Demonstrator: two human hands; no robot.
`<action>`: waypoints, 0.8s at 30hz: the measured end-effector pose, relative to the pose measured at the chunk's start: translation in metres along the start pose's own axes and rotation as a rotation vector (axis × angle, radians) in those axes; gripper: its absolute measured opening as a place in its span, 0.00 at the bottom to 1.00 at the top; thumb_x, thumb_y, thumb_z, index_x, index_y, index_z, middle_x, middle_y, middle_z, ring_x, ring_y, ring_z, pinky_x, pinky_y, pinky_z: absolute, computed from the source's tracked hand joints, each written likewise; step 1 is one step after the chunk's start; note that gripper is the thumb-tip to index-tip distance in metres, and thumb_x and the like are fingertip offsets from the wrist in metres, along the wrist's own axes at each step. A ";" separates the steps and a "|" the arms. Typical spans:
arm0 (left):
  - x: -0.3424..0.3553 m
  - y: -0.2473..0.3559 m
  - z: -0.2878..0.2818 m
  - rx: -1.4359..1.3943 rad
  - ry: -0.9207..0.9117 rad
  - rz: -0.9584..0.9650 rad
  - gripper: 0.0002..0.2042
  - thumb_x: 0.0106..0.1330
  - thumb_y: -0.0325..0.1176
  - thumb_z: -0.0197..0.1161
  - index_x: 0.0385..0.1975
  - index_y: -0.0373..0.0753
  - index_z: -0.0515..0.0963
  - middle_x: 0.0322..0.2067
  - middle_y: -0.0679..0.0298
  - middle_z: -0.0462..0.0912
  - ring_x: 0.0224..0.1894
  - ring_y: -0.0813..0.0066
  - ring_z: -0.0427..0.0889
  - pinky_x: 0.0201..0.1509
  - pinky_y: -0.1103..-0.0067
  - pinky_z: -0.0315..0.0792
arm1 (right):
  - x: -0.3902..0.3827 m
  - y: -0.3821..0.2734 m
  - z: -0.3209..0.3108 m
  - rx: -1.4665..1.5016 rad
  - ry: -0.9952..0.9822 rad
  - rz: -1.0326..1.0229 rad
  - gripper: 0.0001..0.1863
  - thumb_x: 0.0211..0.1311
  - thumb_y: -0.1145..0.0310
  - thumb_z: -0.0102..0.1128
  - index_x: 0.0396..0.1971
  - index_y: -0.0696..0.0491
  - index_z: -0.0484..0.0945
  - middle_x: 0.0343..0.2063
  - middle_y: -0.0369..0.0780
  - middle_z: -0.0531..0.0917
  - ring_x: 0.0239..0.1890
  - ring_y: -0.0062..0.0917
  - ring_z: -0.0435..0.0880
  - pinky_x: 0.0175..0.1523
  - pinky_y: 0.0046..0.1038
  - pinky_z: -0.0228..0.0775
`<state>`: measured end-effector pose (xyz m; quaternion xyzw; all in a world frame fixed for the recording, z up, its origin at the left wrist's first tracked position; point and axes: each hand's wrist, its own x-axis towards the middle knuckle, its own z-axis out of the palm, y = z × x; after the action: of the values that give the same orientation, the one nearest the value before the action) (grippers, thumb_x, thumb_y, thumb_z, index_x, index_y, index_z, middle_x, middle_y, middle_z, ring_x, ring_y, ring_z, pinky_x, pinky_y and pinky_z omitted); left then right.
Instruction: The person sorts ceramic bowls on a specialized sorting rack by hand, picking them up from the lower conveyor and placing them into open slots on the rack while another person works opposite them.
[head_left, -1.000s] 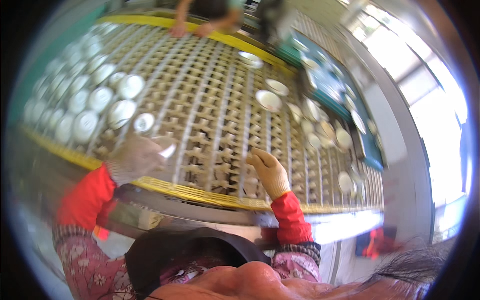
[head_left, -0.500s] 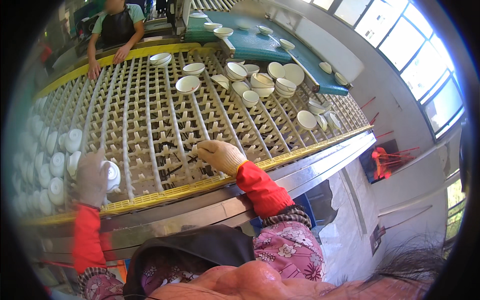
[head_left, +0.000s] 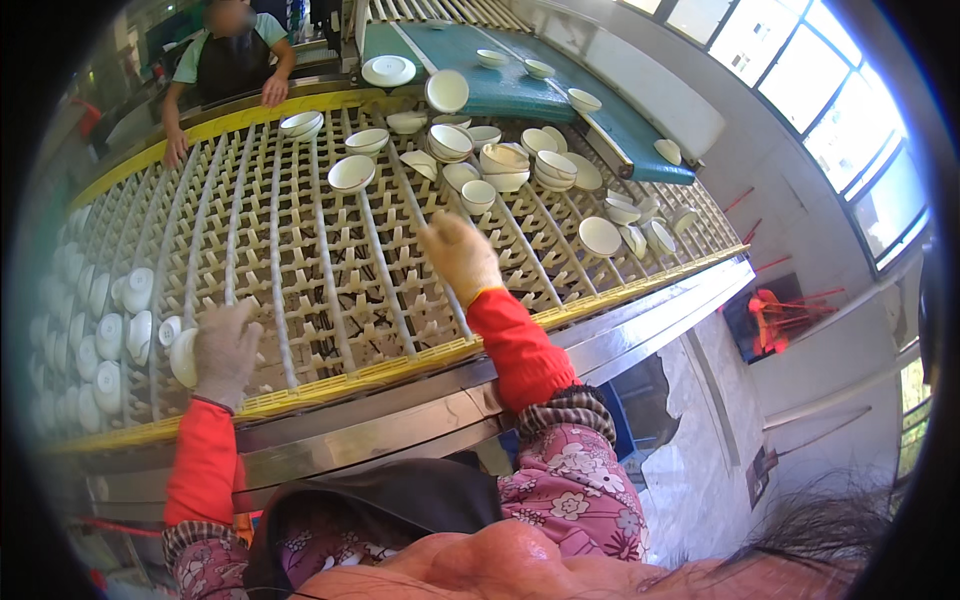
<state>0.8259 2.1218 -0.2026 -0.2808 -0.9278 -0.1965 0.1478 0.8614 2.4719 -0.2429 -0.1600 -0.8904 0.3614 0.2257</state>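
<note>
My left hand (head_left: 225,350), in a pale knitted glove, is over the near left of a peg-studded conveyor (head_left: 330,315). Its fingers look apart. A white bowl (head_left: 183,357) touches or lies just beside its left edge; the hand partly hides it. Just beyond that bowl sits a smaller upturned one (head_left: 170,330). My right hand (head_left: 460,255), also gloved, hovers above the middle of the pegs, fingers reaching forward with nothing visible in them. Beyond its fingertips are a small bowl (head_left: 478,196) and a larger bowl (head_left: 352,173), both mouth up.
Upturned bowls (head_left: 108,385) stand in rows at the left. Loose and stacked bowls (head_left: 505,165) crowd the far right part. A green belt (head_left: 470,75) carries more bowls at the back. Across the conveyor, a person (head_left: 235,65) in a dark apron rests hands on the yellow edge (head_left: 215,122).
My right hand has moved forward, toward the bowls. The bowl near my left hand is now on its other side. Conveyor and bowls have shifted left; bowls at the belt's end have moved nearer.
</note>
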 end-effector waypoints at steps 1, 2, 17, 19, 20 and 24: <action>-0.002 -0.013 0.002 0.010 0.031 -0.012 0.08 0.58 0.31 0.63 0.35 0.36 0.77 0.29 0.53 0.78 0.39 0.52 0.76 0.45 0.61 0.69 | 0.014 0.008 -0.005 -0.023 0.086 0.027 0.17 0.63 0.54 0.61 0.43 0.51 0.82 0.39 0.47 0.86 0.41 0.43 0.84 0.48 0.35 0.76; -0.005 -0.025 0.007 0.021 0.063 -0.024 0.09 0.59 0.32 0.63 0.36 0.37 0.77 0.29 0.53 0.78 0.39 0.52 0.76 0.45 0.60 0.69 | 0.028 0.015 -0.011 -0.045 0.172 0.054 0.18 0.62 0.53 0.62 0.42 0.52 0.81 0.39 0.48 0.86 0.42 0.44 0.84 0.48 0.37 0.76; -0.018 -0.064 0.005 0.398 0.018 -0.101 0.19 0.54 0.28 0.69 0.48 0.38 0.78 0.34 0.54 0.80 0.43 0.48 0.77 0.48 0.60 0.70 | 0.149 0.063 -0.043 -0.636 0.013 0.004 0.31 0.63 0.44 0.51 0.58 0.48 0.77 0.55 0.42 0.82 0.58 0.34 0.79 0.74 0.40 0.52; -0.021 -0.066 0.000 0.420 0.037 -0.070 0.19 0.54 0.28 0.68 0.48 0.37 0.78 0.35 0.53 0.80 0.43 0.47 0.76 0.48 0.60 0.70 | 0.154 0.074 -0.029 -0.646 0.023 -0.062 0.32 0.64 0.41 0.48 0.59 0.48 0.78 0.54 0.44 0.83 0.58 0.35 0.80 0.74 0.40 0.52; -0.019 -0.061 -0.001 0.430 -0.001 -0.139 0.19 0.54 0.28 0.69 0.47 0.37 0.78 0.35 0.52 0.80 0.43 0.47 0.76 0.48 0.60 0.70 | 0.158 0.081 -0.028 -0.689 -0.039 -0.031 0.32 0.64 0.40 0.47 0.56 0.48 0.80 0.53 0.44 0.83 0.58 0.35 0.80 0.74 0.40 0.52; -0.013 -0.032 0.000 0.368 0.016 -0.377 0.17 0.57 0.31 0.68 0.47 0.35 0.79 0.37 0.49 0.79 0.44 0.46 0.76 0.49 0.61 0.70 | 0.153 0.087 -0.013 -0.716 -0.094 -0.047 0.33 0.66 0.37 0.46 0.42 0.51 0.88 0.46 0.47 0.86 0.55 0.38 0.82 0.71 0.39 0.54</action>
<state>0.8181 2.0914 -0.2164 -0.0696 -0.9826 -0.0507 0.1645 0.7490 2.6078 -0.2533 -0.1917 -0.9734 0.0282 0.1222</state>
